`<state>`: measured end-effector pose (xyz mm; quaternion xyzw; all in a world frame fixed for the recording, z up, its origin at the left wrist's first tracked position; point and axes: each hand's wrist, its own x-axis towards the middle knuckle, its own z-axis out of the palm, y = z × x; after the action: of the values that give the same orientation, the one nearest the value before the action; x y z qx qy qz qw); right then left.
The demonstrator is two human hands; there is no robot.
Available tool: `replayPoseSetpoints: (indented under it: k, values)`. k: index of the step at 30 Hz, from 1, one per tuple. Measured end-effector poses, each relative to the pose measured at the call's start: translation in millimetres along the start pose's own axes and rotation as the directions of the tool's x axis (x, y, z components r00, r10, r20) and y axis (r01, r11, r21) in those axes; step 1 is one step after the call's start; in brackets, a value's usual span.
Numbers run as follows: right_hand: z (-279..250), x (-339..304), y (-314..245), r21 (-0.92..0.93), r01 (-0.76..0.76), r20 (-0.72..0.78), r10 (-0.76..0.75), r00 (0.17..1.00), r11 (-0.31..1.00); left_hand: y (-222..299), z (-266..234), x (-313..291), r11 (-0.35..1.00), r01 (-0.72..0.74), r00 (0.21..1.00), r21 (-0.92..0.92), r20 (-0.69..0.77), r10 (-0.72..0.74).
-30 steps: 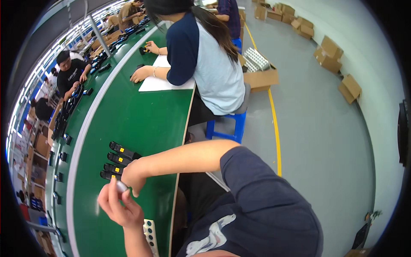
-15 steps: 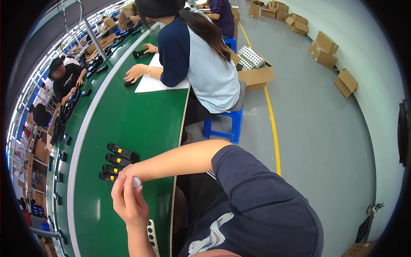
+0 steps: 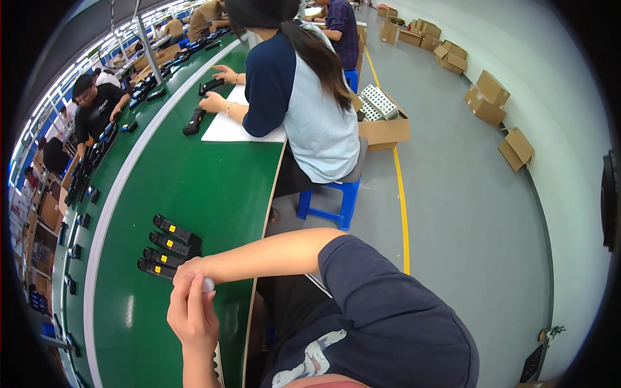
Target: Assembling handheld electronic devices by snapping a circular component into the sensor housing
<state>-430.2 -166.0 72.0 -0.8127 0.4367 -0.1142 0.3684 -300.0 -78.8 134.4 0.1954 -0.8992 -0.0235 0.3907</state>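
My left hand (image 3: 189,312) is raised over the green table (image 3: 155,323), its thumb and fingers pinched together on a small pale round disc (image 3: 208,284). Reaching across from the right, my right hand (image 3: 187,266) meets the left hand's fingertips; its own fingers are hidden behind them. Several black handheld devices (image 3: 169,244) with yellow square labels lie side by side just beyond, and the nearest one ends against my right hand. A pale strip with dark round spots (image 3: 218,365) lies beside my left forearm, mostly covered by it.
A co-worker (image 3: 323,123) sits on a blue stool (image 3: 333,207) farther along the table, handling black devices over a white sheet (image 3: 226,132). Across a pale rail (image 3: 110,213), more devices line a conveyor. Cardboard boxes (image 3: 486,97) stand along the wall.
My hands keep nearly the same pose as the view shifts slightly. The co-worker's nearer hand has moved off one black device, which now lies uncovered, toward another.
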Motion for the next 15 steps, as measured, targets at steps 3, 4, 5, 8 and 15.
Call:
replayPoseSetpoints:
  k: [3,4,5,8,15]
  values:
    - [6,0,-1,0.013,0.007,0.003,-0.007,1.0,1.0,-4,5,2,0.999,0.0,0.994,-0.046,0.111,0.005]
    - [7,0,-1,0.017,0.009,0.001,-0.009,1.0,1.0,-4,7,2,0.999,-0.023,0.995,-0.045,0.092,0.027]
    - [5,-1,2,0.015,0.01,0.001,-0.01,1.0,1.0,-5,8,2,0.998,-0.047,0.996,-0.042,0.072,0.05]
    - [8,-3,3,0.019,0.01,-0.005,-0.01,1.0,1.0,-7,7,-2,1.0,-0.028,0.995,-0.011,0.09,0.029]
    - [39,7,11,-0.027,0.111,-0.09,-0.113,0.99,0.993,-12,-3,-29,0.993,0.112,0.982,0.04,0.146,-0.117]
